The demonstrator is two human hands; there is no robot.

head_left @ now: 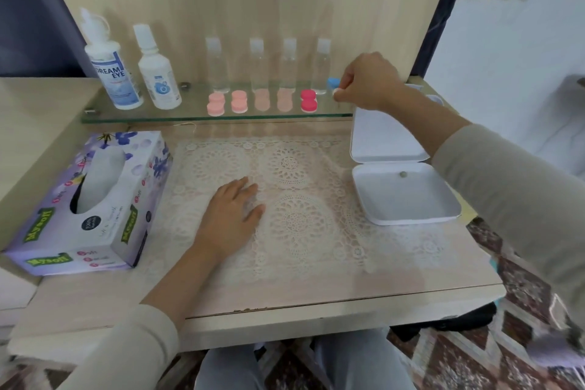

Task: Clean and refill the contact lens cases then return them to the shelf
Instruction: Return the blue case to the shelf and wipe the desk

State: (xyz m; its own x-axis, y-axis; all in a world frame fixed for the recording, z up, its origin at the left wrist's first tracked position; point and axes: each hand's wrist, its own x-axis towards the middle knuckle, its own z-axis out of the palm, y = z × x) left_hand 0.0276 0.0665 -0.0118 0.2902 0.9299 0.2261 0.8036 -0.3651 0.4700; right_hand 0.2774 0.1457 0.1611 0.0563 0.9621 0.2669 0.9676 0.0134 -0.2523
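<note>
Several contact lens cases stand in a row on the glass shelf (126,115): pale pink cases (216,104), peach cases (262,100) and a bright pink case (309,100). At the shelf's right end my right hand (368,81) pinches a blue and white lens case (334,85), its fingers curled round it just above the glass. My left hand (232,215) lies flat, fingers straight, on the lace mat (300,199). Two white solution bottles (109,63) stand at the shelf's left end.
Several small clear bottles (258,65) line the back of the shelf. An open white square box (402,187) lies at the right of the table. A purple tissue box (91,203) sits at the left. A wooden panel rises behind the shelf.
</note>
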